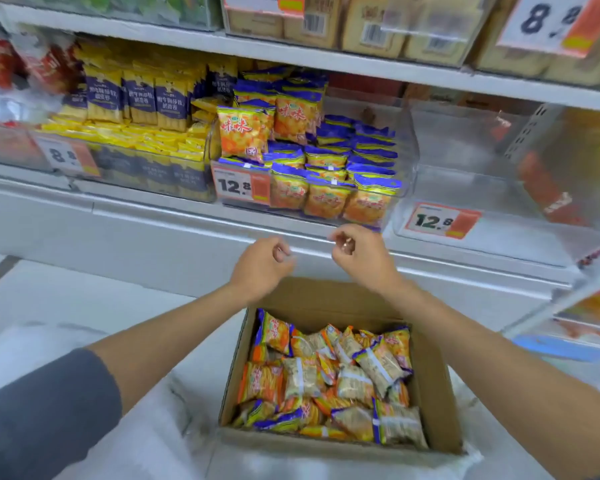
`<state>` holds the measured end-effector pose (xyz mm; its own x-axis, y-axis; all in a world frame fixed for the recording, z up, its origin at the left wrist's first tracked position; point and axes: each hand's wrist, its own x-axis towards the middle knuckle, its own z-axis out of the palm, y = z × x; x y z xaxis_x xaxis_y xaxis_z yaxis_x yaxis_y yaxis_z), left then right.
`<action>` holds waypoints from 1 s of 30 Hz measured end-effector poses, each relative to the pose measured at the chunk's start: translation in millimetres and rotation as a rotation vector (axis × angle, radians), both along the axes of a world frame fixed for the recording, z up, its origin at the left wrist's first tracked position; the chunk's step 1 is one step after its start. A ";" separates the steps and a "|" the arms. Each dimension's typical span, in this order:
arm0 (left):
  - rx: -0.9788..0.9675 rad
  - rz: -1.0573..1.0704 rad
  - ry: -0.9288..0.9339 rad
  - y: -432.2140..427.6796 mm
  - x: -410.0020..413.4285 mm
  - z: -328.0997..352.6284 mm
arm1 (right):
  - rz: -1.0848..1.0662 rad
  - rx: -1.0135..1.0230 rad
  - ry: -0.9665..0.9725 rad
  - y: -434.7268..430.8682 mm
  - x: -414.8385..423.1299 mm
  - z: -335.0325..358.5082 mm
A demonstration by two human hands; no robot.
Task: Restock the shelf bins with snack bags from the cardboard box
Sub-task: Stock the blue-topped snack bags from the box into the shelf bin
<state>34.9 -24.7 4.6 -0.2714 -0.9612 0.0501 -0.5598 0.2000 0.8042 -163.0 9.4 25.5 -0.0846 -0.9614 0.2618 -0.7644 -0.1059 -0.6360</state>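
Note:
An open cardboard box (326,296) sits low in front of me, holding several orange, blue-edged snack bags (329,379) in a loose pile. On the shelf above, a clear bin (405,143) is packed with the same orange bags (312,171), some standing at the back. My left hand (262,263) and my right hand (359,254) hover side by side above the box's far edge, just below that bin. Both have loosely curled fingers and hold nothing.
To the right of the filled bin stands a clear bin (465,161) with no bags visible in it, tagged 12.8 (437,220). To the left is a bin of yellow and dark blue packs (136,116). A shelf edge (326,60) runs overhead, with more goods above it.

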 end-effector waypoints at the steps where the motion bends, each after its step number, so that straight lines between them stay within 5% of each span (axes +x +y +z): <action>1: 0.028 -0.003 -0.045 10.1 5.4 -13.3 | 0.028 0.140 -0.009 17.2 -5.4 -20.9; 5: 0.110 -0.070 -0.209 35.9 20.0 -51.7 | 0.116 0.567 0.007 60.4 -23.8 -105.1; 9: 0.118 -0.071 -0.238 40.6 18.1 -64.5 | 0.235 0.777 0.072 58.5 -20.2 -161.0; 14: 0.157 -0.132 -0.239 44.8 16.0 -71.4 | 0.373 0.974 -0.263 68.2 5.5 -182.8; 17: 0.223 -0.154 -0.215 54.4 15.1 -77.0 | 0.582 1.113 -0.230 86.8 33.4 -185.2; 21: 0.287 -0.219 -0.242 63.2 14.9 -83.9 | 0.640 1.007 -0.092 107.5 47.6 -193.9; 27: 0.425 -0.130 -0.203 59.2 7.4 -79.5 | 0.237 0.805 -0.390 83.8 3.3 -135.5; 30: 0.650 -0.198 -0.061 60.4 -8.5 -69.5 | 0.153 0.723 -0.435 79.7 -24.6 -100.6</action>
